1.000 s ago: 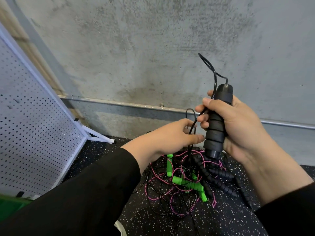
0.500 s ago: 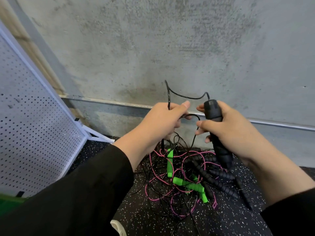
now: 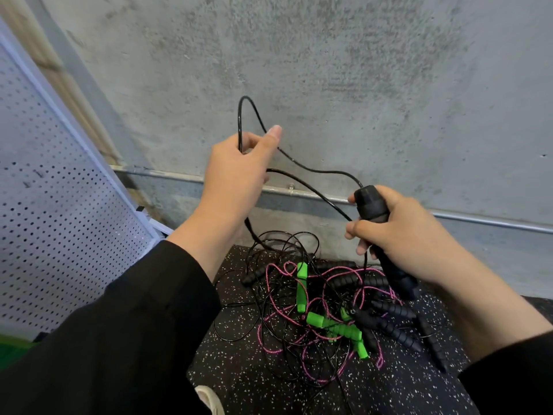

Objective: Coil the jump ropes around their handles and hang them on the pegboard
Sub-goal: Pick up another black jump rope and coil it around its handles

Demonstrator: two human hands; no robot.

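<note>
Head view: right hand (image 3: pixel 401 232) wrapped around black handle (image 3: pixel 372 206), held upright-tilted; left hand (image 3: pixel 236 172) raised, pinching black rope (image 3: pixel 314 170) in a loop; below, near the wall, tangled pile of jump ropes (image 3: pixel 332 310) on speckled floor (image 3: pixel 239 381); pegboard (image 3: pixel 54 211) leaning at far left.

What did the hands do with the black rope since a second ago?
The left hand rose from low beside the handle, up and to the left, drawing a loop of the black cord out. The right hand sank a little, still gripping the black handle. The rope pile and pegboard stayed put.
</note>
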